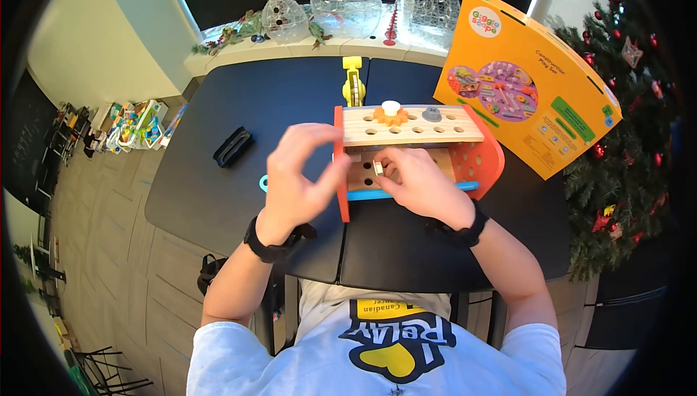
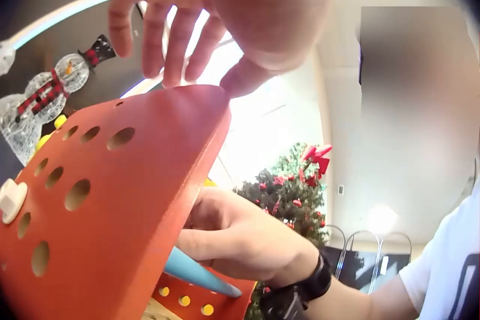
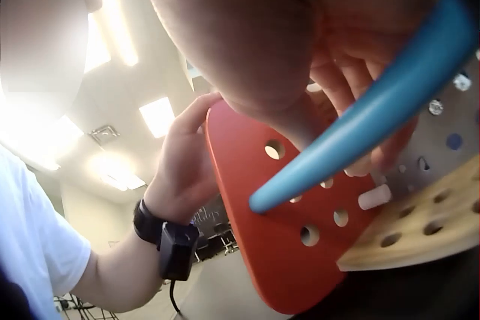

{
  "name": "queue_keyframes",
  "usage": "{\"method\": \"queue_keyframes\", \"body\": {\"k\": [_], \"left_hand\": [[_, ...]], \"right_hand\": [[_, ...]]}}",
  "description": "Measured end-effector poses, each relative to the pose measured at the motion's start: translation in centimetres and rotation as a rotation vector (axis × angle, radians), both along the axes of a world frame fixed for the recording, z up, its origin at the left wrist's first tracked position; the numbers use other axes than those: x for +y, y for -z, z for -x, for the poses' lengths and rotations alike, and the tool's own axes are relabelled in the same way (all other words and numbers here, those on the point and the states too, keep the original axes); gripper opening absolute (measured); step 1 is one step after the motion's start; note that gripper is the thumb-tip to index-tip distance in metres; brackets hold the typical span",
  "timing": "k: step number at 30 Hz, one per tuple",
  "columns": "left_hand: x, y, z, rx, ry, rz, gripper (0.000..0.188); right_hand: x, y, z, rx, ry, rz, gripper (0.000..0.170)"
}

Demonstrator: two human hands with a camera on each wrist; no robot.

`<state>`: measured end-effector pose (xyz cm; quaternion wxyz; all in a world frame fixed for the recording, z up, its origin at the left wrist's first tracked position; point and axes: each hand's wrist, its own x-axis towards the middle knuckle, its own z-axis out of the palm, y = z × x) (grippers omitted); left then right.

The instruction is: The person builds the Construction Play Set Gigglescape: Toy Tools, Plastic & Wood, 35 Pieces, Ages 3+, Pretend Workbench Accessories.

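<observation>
A toy workbench has orange-red side panels [image 1: 341, 203], a pale wooden top [image 1: 414, 135] with holes, and a blue rod [image 1: 406, 193] along its front. My right hand [image 1: 428, 185] reaches inside over the rod and pinches a small cream-coloured block [image 1: 378, 168] between thumb and fingers. At the left panel, my left hand [image 1: 294, 171] spreads its fingers, with fingertips right at the panel's upper edge in the left wrist view. A white bolt head [image 2: 11, 200] sits on that panel's outer face; a pale peg [image 3: 375, 197] sticks out inside.
On the wooden top are an orange gear with a white knob [image 1: 390, 111] and a grey piece [image 1: 432, 113]. Behind stands a yellow toy tool [image 1: 353, 84]. A yellow box [image 1: 523, 84] is at the right, a black case [image 1: 233, 148] at the left on the dark table [image 1: 196, 200].
</observation>
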<state>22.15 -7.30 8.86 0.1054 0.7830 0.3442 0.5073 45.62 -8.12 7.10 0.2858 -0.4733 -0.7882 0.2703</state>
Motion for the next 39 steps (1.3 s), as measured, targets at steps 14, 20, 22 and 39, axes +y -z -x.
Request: {"method": "queue_keyframes", "body": {"k": [14, 20, 22, 39], "left_hand": [[2.9, 6.0, 0.4, -0.415, 0.031, 1.0, 0.066], [2.6, 5.6, 0.1, -0.372, -0.008, 0.978, 0.062], [2.4, 5.5, -0.1, -0.37, -0.024, 0.978, 0.06], [2.9, 6.7, 0.2, -0.268, -0.09, 0.933, 0.06]], "right_hand": [[5.0, 4.3, 2.0, -0.153, 0.027, -0.036, 0.036], [5.6, 5.0, 3.0, -0.126, 0.02, -0.027, 0.033], [5.8, 5.0, 3.3, -0.127, 0.017, 0.016, 0.032], [5.7, 4.3, 3.8, -0.09, 0.029, 0.138, 0.033]]}}
